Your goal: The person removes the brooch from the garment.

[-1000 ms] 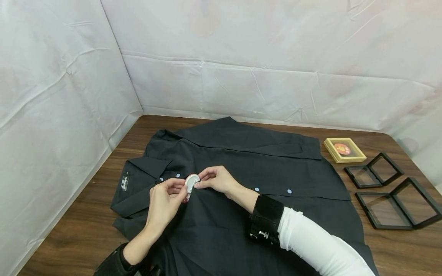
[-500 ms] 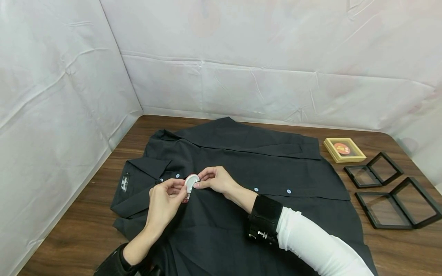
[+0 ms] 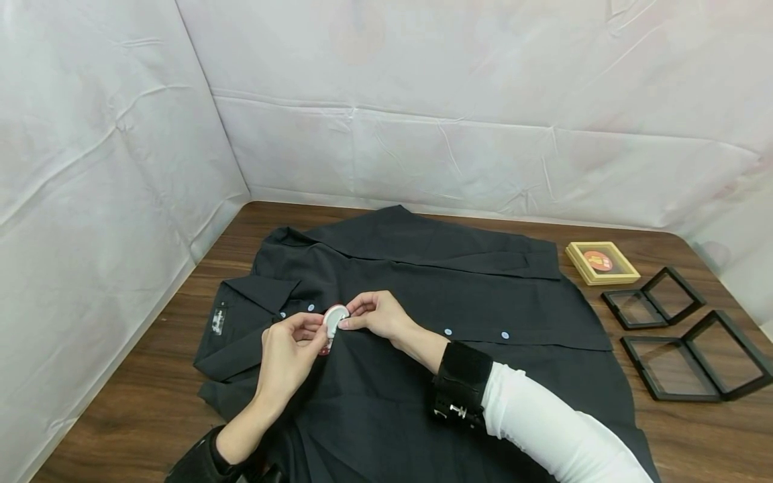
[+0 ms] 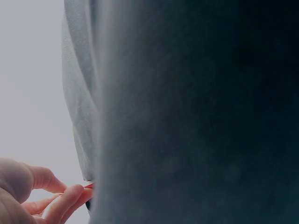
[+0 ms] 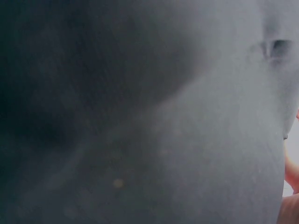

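Note:
A black button-up shirt [image 3: 459, 396] lies spread on the table, its collar to the left. Over its front, near the collar, a round pin badge [image 3: 333, 315] shows a whitish back and a red rim. My left hand [image 3: 288, 350] pinches the badge's left edge between thumb and fingers. On the opposite edge, my right hand [image 3: 382, 316] pinches the badge with thumb and fingertips. Shirt cloth is drawn up beneath it; the pin itself is too small to make out. Dark cloth [image 4: 187, 112] fills most of the left wrist view, beside the pinching fingers [image 4: 67, 203].
At the right of the wooden table [image 3: 115, 416] lies a yellow-framed case [image 3: 622, 278] with a round orange item inside. Two black hinged frames [image 3: 655, 401] stand unfolded near it. White sheeting [image 3: 453, 161] walls the back and left.
Both hands keep their hold on the badge at the same spot. The right forearm has shifted very slightly left; otherwise nothing visibly differs.

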{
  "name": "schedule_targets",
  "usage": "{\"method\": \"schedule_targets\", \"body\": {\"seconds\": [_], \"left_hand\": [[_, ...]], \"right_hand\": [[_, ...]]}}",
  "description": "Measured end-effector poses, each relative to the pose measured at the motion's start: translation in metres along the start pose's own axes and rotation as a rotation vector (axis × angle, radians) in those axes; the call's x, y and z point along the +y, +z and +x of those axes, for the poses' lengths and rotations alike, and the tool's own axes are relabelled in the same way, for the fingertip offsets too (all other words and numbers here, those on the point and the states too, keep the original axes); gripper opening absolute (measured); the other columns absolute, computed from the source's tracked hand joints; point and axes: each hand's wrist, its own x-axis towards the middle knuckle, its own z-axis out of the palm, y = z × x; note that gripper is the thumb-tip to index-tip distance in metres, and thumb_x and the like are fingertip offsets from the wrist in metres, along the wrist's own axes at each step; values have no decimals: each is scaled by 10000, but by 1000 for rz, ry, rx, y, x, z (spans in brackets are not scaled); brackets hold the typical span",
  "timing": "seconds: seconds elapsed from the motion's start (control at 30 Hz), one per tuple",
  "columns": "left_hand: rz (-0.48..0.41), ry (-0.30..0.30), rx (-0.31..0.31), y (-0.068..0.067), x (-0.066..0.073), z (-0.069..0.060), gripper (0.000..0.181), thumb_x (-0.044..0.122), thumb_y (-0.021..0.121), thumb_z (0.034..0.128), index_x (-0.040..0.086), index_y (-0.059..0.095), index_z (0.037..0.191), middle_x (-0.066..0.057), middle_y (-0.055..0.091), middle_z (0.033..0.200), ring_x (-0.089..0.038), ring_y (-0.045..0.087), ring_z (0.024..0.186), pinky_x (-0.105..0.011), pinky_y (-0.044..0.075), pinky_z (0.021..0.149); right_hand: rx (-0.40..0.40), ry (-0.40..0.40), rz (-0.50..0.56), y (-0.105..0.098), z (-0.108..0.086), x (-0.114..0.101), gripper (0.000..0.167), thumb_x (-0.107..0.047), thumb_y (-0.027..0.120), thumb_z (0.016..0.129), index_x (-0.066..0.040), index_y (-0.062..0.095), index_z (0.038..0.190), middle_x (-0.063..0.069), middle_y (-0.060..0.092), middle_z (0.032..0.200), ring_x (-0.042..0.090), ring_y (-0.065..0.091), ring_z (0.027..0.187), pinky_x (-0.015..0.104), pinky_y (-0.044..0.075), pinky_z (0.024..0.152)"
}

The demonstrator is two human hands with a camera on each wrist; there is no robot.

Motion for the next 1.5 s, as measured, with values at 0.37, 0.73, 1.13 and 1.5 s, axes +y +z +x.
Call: {"method": "schedule_targets", "body": {"seconds": [0.37,0.73,1.13,1.5], "left_hand": [[4,9,3,0,1,0,83,-54,644,744,-35,657,823,-91,650,698,-108,625,574,-168,486,503],[2,29,10,0,1,-1,82,-57,641,744,-35,660,820,-90,653,692,-99,622,562,-168,483,490],[16,26,12,0,2,-1,71,-53,648,739,-27,664,803,-79,651,679,-91,619,560,-165,481,492],[-18,28,14,0,3,-1,62,-54,658,734,-30,669,790,-73,649,657,-107,620,538,-168,482,489]], "right_hand": [[43,-12,-25,2,15,20,176,-29,744,683,30,650,820,-13,580,606,72,516,556,187,385,513],[70,-4,-43,3,13,18,167,-41,750,681,19,656,804,-18,581,597,70,504,542,184,372,504],[81,-2,-61,4,13,18,168,-56,755,677,8,663,802,4,601,614,75,516,548,190,375,506],[80,7,-65,3,13,18,193,-65,764,668,7,672,822,38,629,647,81,538,563,195,388,510]]}}
